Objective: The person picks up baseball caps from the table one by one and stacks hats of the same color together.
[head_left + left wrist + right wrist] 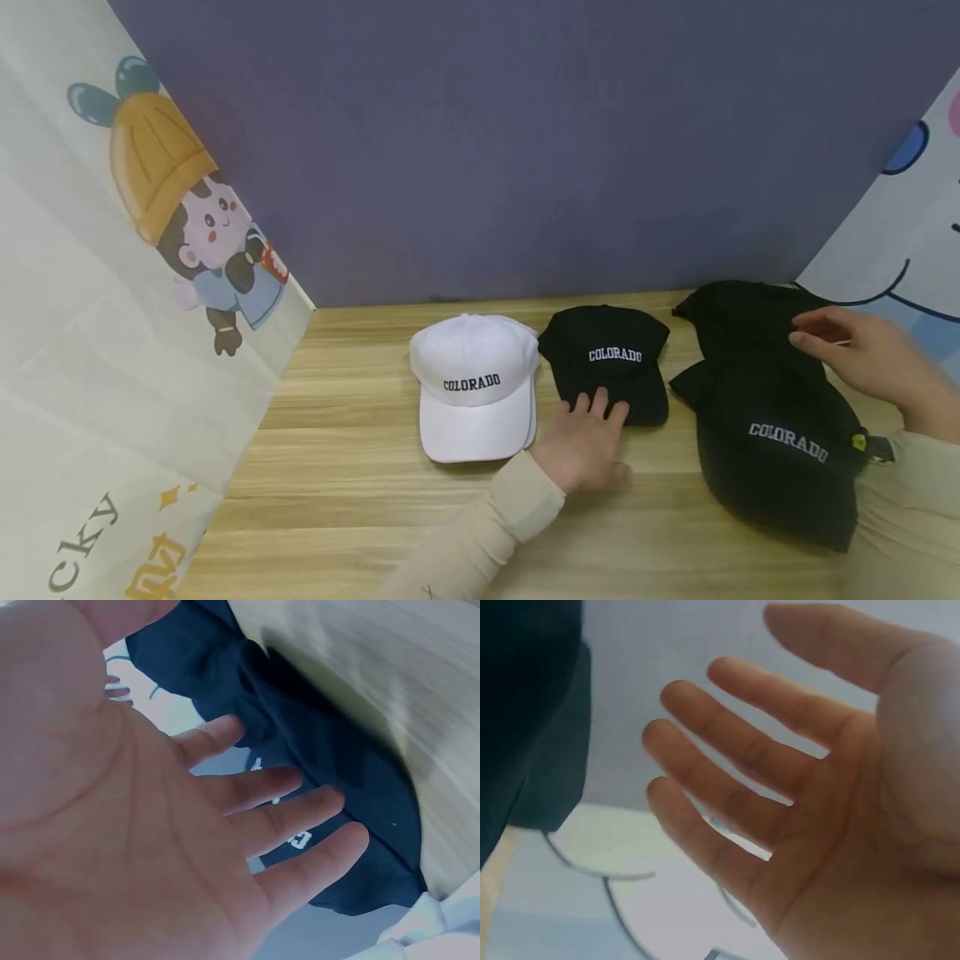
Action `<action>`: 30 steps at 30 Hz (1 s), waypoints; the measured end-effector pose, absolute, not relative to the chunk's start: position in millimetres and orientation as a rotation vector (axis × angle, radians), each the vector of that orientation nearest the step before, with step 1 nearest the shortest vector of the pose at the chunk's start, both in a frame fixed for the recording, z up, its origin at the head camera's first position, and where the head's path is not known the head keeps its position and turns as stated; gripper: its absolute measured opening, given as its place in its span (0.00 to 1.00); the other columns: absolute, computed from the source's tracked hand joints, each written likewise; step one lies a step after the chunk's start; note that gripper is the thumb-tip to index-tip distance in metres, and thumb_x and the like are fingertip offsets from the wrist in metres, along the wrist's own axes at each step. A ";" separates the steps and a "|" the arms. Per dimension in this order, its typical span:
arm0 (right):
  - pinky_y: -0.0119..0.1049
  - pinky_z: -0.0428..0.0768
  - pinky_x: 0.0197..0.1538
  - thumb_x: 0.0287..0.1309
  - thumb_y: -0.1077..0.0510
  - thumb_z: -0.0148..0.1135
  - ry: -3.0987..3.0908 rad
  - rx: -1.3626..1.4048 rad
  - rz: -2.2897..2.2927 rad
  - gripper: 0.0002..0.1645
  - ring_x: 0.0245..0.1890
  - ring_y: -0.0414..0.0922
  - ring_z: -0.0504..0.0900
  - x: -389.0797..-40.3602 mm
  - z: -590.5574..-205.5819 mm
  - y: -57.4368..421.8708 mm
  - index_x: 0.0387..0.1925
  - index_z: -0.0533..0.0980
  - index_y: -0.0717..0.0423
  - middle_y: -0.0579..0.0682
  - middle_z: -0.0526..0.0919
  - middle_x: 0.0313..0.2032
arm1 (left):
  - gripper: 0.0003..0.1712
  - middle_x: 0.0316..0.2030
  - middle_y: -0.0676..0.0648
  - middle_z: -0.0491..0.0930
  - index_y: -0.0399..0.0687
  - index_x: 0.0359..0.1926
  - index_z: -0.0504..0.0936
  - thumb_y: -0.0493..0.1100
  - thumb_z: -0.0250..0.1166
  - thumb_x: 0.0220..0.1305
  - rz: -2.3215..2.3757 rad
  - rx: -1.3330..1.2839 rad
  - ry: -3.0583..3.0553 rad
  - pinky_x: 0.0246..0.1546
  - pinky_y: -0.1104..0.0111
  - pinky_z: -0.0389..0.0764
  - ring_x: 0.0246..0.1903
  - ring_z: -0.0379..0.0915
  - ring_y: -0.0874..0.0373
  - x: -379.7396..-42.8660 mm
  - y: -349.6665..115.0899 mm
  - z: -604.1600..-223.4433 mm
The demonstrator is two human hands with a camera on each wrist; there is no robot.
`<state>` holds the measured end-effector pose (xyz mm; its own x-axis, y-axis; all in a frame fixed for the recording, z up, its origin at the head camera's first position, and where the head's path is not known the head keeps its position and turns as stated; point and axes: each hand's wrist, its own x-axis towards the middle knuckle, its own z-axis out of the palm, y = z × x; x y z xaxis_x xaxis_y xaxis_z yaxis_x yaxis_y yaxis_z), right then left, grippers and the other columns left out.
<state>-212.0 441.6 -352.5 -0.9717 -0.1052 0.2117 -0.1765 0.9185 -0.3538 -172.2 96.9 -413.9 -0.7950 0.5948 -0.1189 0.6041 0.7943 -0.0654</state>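
My left hand (583, 446) reaches over the brim of the middle black baseball cap (611, 333), its fingers spread and fairly straight. The left wrist view shows an open palm with the dark cap (352, 765) behind the fingertips; whether they touch it I cannot tell. Over at the right, my right hand (873, 354) hovers beside a black cap (742, 312) at the back, holding nothing. In front of that lies another black cap (772, 483) lettered COLORADO, overlapping it in the head view. The right wrist view has the palm bare, fingers loosely extended, with dark cap fabric (532, 712) at left.
A white COLORADO cap (476, 358) sits left of the middle black one, with a second edge showing beneath its brim. The wooden tabletop (337, 467) meets a grey-purple panel (525, 150) at the back. Printed cartoon panels (97, 292) flank both sides.
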 end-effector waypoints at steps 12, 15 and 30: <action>0.48 0.73 0.36 0.69 0.56 0.35 -3.187 0.219 0.758 0.24 0.40 0.64 0.74 -214.1 -390.1 495.1 0.56 0.59 0.72 0.75 0.68 0.46 | 0.45 0.70 0.50 0.45 0.68 0.70 0.47 0.71 0.52 0.54 -0.239 0.947 2.845 0.54 0.57 0.59 0.66 0.48 0.49 -181.7 95.7 -423.6; 0.43 0.72 0.33 0.69 0.57 0.34 -3.205 0.242 0.747 0.23 0.35 0.57 0.74 -218.0 -403.1 500.4 0.56 0.61 0.72 0.73 0.68 0.46 | 0.45 0.69 0.51 0.45 0.69 0.70 0.48 0.70 0.52 0.55 -0.237 0.945 2.845 0.54 0.57 0.59 0.66 0.48 0.49 -182.3 96.2 -424.8; 0.45 0.71 0.29 0.66 0.61 0.42 -2.999 0.338 0.628 0.16 0.30 0.59 0.73 -230.5 -432.7 505.1 0.49 0.70 0.67 0.70 0.70 0.42 | 0.44 0.69 0.51 0.46 0.69 0.70 0.48 0.70 0.52 0.55 -0.237 0.954 2.839 0.54 0.58 0.60 0.66 0.48 0.50 -185.3 97.2 -428.2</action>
